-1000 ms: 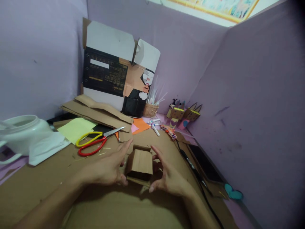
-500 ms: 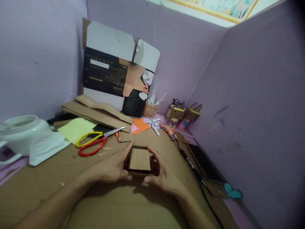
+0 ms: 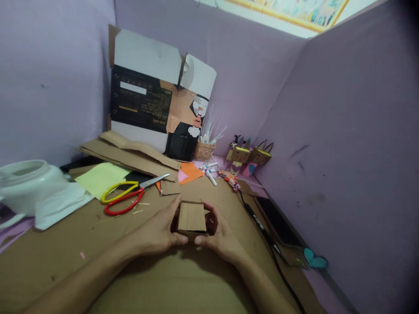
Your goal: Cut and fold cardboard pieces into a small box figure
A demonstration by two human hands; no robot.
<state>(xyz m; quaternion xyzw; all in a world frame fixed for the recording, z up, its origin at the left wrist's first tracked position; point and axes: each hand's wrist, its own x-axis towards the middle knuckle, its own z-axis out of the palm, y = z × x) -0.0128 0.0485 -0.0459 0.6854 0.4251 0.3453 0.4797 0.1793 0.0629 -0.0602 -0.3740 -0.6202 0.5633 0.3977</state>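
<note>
A small cardboard box (image 3: 192,216) is held between my two hands, just above or on the cardboard-covered table; which of the two I cannot tell. My left hand (image 3: 163,226) grips its left side, with the thumb along the near face and the forefinger at the far corner. On the right side my right hand (image 3: 220,233) curls round it, its thumb also on the near face. Scissors (image 3: 139,190) with one yellow and one red handle lie beyond my left hand, blades apart.
A white pot (image 3: 34,187) stands at the left by yellow-green paper (image 3: 101,179). Cardboard strips (image 3: 131,152) and an unfolded box (image 3: 144,96) are at the back. Markers (image 3: 210,172) lie near a basket (image 3: 204,150). At the right are a black cable (image 3: 266,235) and a dark tablet-like slab (image 3: 278,220).
Both thumbs have moved inward along the box's near face, closer to each other. The box's top panel sits a little closer to its near wall. The view has shifted slightly.
</note>
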